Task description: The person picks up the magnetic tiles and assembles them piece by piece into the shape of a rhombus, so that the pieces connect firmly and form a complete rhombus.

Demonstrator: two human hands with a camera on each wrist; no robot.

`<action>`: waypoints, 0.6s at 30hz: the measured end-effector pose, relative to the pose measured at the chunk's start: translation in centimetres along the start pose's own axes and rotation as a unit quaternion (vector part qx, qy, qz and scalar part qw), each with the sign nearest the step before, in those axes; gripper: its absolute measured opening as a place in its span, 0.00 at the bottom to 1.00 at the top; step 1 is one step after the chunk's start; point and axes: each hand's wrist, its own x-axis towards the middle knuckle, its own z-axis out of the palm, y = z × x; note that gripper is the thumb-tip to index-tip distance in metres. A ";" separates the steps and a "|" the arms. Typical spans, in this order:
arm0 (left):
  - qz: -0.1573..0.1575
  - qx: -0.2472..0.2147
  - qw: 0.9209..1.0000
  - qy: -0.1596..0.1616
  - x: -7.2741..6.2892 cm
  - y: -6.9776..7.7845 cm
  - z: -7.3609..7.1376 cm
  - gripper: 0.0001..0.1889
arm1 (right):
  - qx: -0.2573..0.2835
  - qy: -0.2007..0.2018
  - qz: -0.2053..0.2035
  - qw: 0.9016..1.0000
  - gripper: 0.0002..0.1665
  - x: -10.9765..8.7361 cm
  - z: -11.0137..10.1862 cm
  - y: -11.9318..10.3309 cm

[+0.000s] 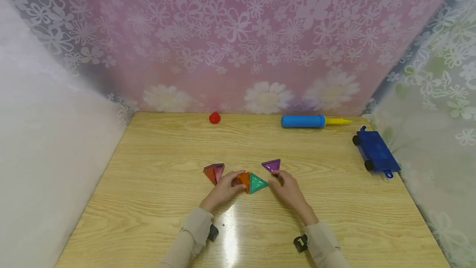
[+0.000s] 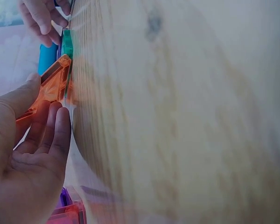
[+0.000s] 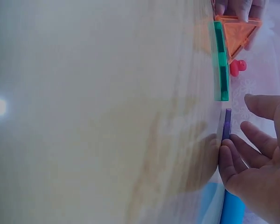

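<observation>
Prob. home play area: floral curtains (image 1: 238,24), wood-look tbl (image 1: 130,218) w/ plastic toys (image 1: 257,183).

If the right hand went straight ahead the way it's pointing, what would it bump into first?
Most likely the purple triangle, right in front of the right hand, though they may be touching; depth is hard to judge. The green triangle lies close by.

Along the far edge of the wooden table (image 1: 148,148), before a pink flowered cloth (image 1: 238,32), sit a small red piece (image 1: 214,118) and, well to its right, a blue pump (image 1: 303,121) with its yellow nozzle (image 1: 336,121) pointing right, while a blue cart (image 1: 377,151) with black wheels (image 1: 369,165) stands by the right edge
</observation>
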 end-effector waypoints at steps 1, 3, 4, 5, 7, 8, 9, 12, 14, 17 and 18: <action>0.001 -0.002 1.000 0.000 0.0 0.0 0.0 0.25 | 0.005 0.001 -0.001 1.000 0.23 0.0 0.0 0.1; 0.005 -0.003 1.000 0.000 0.0 0.0 0.0 0.25 | 0.008 0.003 -0.003 1.000 0.24 0.1 -0.1 0.3; 0.006 -0.004 1.000 0.000 0.0 -0.1 0.0 0.25 | 0.012 0.004 -0.002 1.000 0.25 0.3 -0.2 0.4; 0.007 -0.005 1.000 0.000 0.0 -0.1 0.0 0.25 | 0.019 0.004 0.000 1.000 0.26 0.5 -0.3 0.6; 0.008 -0.007 1.000 0.000 0.0 0.0 0.0 0.25 | 0.024 0.004 0.001 1.000 0.29 1.0 -0.6 0.9; 0.011 -0.006 1.000 0.000 0.0 0.0 0.0 0.25 | 0.021 0.004 0.002 1.000 0.30 1.3 -0.8 1.1; 0.012 -0.006 1.000 -0.001 0.0 0.0 0.0 0.25 | 0.020 0.003 0.001 1.000 0.31 1.7 -0.9 1.3; 0.013 -0.007 1.000 -0.002 0.0 0.0 -0.1 0.25 | 0.006 -0.001 0.010 1.000 0.33 2.7 -1.3 1.8; 0.013 -0.006 1.000 -0.004 -0.1 0.0 -0.1 0.25 | -0.009 -0.005 0.015 1.000 0.34 3.3 -1.4 2.0; 0.011 -0.008 1.000 -0.004 -0.1 -0.1 -0.1 0.26 | -0.025 -0.008 0.017 1.000 0.34 4.0 -1.5 2.1; 0.012 -0.008 1.000 -0.004 -0.1 -0.1 -0.1 0.26 | -0.028 -0.010 0.018 0.999 0.34 4.1 -1.5 2.1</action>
